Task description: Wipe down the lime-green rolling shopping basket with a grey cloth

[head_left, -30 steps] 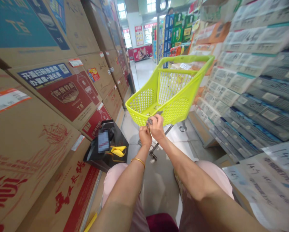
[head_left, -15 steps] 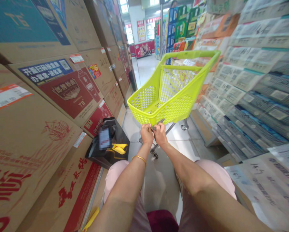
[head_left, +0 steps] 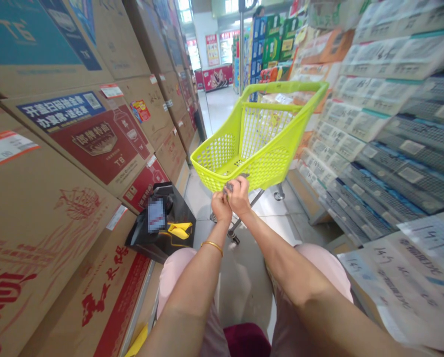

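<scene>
My left hand (head_left: 220, 206) and my right hand (head_left: 240, 195) are held together in front of me, both with fingers pinched closed. Between them is a small grey object (head_left: 230, 187) that I cannot make out. The left wrist wears a gold bangle (head_left: 212, 245). Just beyond the hands stands a lime-green plastic shopping cart (head_left: 259, 139) on small wheels, its basket tilted towards me. My knees in pink trousers show below the arms.
Stacked cardboard cartons (head_left: 77, 163) wall the left side of the aisle. A black bag (head_left: 162, 223) with a yellow item lies on the floor at their foot. Shelves of packaged goods (head_left: 385, 124) line the right. The tiled aisle (head_left: 218, 106) runs ahead to red displays.
The view shifted slightly. My hands rose a little against the cart's front edge, still pinched together on the small grey object.
</scene>
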### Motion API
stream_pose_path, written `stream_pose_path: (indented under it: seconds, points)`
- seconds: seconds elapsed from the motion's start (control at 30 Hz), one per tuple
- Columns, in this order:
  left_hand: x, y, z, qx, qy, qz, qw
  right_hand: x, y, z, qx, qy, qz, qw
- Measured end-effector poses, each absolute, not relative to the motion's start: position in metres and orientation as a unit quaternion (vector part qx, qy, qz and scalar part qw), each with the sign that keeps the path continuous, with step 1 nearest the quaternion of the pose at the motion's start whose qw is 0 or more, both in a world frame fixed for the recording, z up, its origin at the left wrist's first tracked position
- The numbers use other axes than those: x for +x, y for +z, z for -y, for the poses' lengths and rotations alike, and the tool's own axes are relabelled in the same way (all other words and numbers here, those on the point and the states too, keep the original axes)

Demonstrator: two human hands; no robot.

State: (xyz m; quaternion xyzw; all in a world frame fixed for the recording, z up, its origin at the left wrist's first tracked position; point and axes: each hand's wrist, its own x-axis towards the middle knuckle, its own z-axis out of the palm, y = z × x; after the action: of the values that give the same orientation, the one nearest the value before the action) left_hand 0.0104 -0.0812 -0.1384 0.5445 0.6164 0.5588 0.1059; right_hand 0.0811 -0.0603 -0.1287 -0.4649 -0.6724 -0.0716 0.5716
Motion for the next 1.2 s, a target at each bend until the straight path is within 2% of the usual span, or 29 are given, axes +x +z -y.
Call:
stream_pose_path:
  seconds: [0.2,0.37,0.53,0.67,0.8,0.93,1.1,1.2]
  points:
    - [0.009,-0.136,0.079,0.556,0.543,-0.621,0.104,0.09,-0.172,0.062,-0.488,-0.064,0.695,0.524]
    - [0.008,-0.134,0.078,0.566,0.525,-0.629,0.089,0.094,-0.196,0.064,-0.502,0.013,0.717,0.484]
    - [0.006,-0.134,0.078,0.576,0.519,-0.627,0.078,0.083,-0.172,0.061,-0.509,0.044,0.66,0.55]
    - [0.005,-0.134,0.077,0.571,0.52,-0.631,0.075,0.075,-0.133,0.062,-0.474,-0.015,0.647,0.596]
    - [0.005,-0.135,0.078,0.567,0.528,-0.629,0.073,0.072,-0.118,0.062,-0.46,-0.073,0.67,0.578]
    - [0.003,-0.134,0.079,0.576,0.518,-0.629,0.067,0.075,-0.141,0.058,-0.485,-0.084,0.673,0.552]
    - [0.002,-0.132,0.076,0.582,0.509,-0.631,0.061,0.084,-0.181,0.057,-0.489,-0.049,0.708,0.507]
    - [0.002,-0.132,0.075,0.575,0.514,-0.634,0.06,0.086,-0.188,0.058,-0.489,-0.022,0.712,0.504]
